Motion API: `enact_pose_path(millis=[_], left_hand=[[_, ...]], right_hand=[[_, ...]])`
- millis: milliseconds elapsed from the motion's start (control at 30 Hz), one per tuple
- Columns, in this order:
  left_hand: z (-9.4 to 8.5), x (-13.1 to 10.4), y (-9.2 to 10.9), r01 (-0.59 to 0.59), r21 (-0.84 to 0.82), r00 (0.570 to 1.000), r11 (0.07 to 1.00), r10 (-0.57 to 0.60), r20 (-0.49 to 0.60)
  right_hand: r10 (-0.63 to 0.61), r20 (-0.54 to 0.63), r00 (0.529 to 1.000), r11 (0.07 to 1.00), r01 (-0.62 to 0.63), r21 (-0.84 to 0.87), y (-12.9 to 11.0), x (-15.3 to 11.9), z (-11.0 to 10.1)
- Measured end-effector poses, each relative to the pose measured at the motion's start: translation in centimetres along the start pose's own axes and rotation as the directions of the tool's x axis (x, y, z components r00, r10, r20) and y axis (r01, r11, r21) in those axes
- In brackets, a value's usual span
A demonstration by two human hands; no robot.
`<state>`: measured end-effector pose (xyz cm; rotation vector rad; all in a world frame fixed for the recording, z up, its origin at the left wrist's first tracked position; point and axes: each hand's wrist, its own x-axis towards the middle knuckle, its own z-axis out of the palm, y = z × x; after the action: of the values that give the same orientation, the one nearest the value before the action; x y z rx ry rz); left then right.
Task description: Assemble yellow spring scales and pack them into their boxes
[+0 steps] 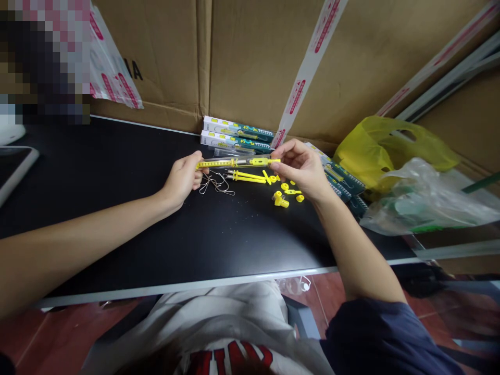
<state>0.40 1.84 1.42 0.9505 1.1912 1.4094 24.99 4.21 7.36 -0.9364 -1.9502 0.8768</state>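
A clear-tubed spring scale (238, 162) with a yellow graduated insert is held level above the table between both hands. My left hand (183, 179) is closed round its left end. At the other end, thumb and fingers of my right hand (302, 169) pinch the tip, where a yellow strip shows; the exact grip is partly hidden by the fingers. Just below the tube lie bent metal wire hooks (216, 183) and yellow rods with metal ends (248, 177). Small yellow plastic parts (281, 199) are scattered under my right hand.
Printed boxes (238, 139) lie behind the hands, with clear tubes (233, 152) before them. More boxes (347, 179), a yellow bag (375, 151) and a clear plastic bag (425, 200) are at right. A tablet-like device (17, 169) rests left. Cardboard (250, 62) backs the black table (219, 245).
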Motion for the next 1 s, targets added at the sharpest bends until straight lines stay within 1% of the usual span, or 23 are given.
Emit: enact_pose_path(millis=[133,233,300,333,367,400,467,500,533,567,633,733,800,867,933,967,1000], left_hand=[[0.0,-0.1,0.0,0.001,-0.006,1.0,1.0,-0.001,0.006],[-0.1,0.1,-0.2,-0.009,-0.014,1.0,1.0,0.01,0.009],[-0.2,0.2,-0.4,-0.021,-0.016,1.0,1.0,0.021,0.014],[-0.2,0.2,-0.4,-0.024,-0.017,1.0,1.0,0.024,0.015],[-0.2,0.3,-0.4,-0.024,-0.018,1.0,1.0,0.025,0.015],[-0.2,0.2,-0.4,-0.024,-0.02,1.0,1.0,0.024,0.014],[-0.2,0.2,-0.3,-0.018,-0.019,1.0,1.0,0.018,0.007],[-0.2,0.1,-0.3,-0.016,-0.017,1.0,1.0,0.016,0.004],[-0.1,0.1,-0.3,-0.015,-0.015,1.0,1.0,0.015,0.003],[-0.1,0.0,-0.2,-0.015,-0.013,1.0,1.0,0.016,0.002],[-0.1,0.0,-0.2,-0.018,-0.01,1.0,1.0,0.018,0.002],[-0.1,0.1,-0.2,-0.022,-0.01,1.0,1.0,0.022,0.006],[-0.1,0.2,-0.2,-0.022,-0.01,1.0,1.0,0.022,0.011],[-0.1,0.2,-0.2,-0.022,-0.007,1.0,1.0,0.022,0.011],[-0.1,0.2,-0.2,-0.02,-0.007,1.0,1.0,0.02,0.008],[-0.1,0.1,-0.3,-0.019,-0.008,1.0,1.0,0.019,0.007],[-0.1,0.1,-0.3,-0.018,-0.011,1.0,1.0,0.018,0.006]], right_hand=[[0.006,-0.014,1.0,0.998,-0.007,-0.066,-0.5,0.0,-0.6],[0.005,-0.033,0.999,0.993,-0.009,-0.122,-0.3,0.2,-1.5],[-0.001,-0.057,0.998,0.972,-0.013,-0.236,0.2,0.4,-2.2],[-0.004,-0.06,0.998,0.941,-0.017,-0.338,0.5,0.5,-2.6],[-0.001,-0.056,0.998,0.884,-0.025,-0.467,0.8,0.5,-3.0],[0.019,-0.041,0.999,0.796,-0.04,-0.604,1.1,0.6,-3.4],[0.111,-0.02,0.994,0.563,-0.079,-0.823,1.8,0.6,-4.2],[0.172,-0.016,0.985,0.454,-0.094,-0.886,2.2,0.5,-4.7],[0.232,-0.013,0.973,0.37,-0.1,-0.923,2.5,0.5,-5.0],[0.289,-0.008,0.957,0.315,-0.103,-0.944,2.9,0.4,-5.4],[0.389,-0.014,0.921,0.255,-0.122,-0.959,3.5,0.4,-5.9],[0.462,-0.039,0.886,0.207,-0.151,-0.967,4.1,0.4,-6.2],[0.47,-0.039,0.882,0.192,-0.145,-0.971,4.3,0.5,-6.1],[0.462,-0.03,0.886,0.196,-0.135,-0.971,4.5,0.5,-6.1],[0.418,-0.02,0.908,0.242,-0.133,-0.961,4.4,0.6,-6.0],[0.375,-0.015,0.927,0.297,-0.136,-0.945,4.3,0.7,-5.9],[0.314,-0.011,0.949,0.38,-0.137,-0.915,4.0,0.7,-5.8]])
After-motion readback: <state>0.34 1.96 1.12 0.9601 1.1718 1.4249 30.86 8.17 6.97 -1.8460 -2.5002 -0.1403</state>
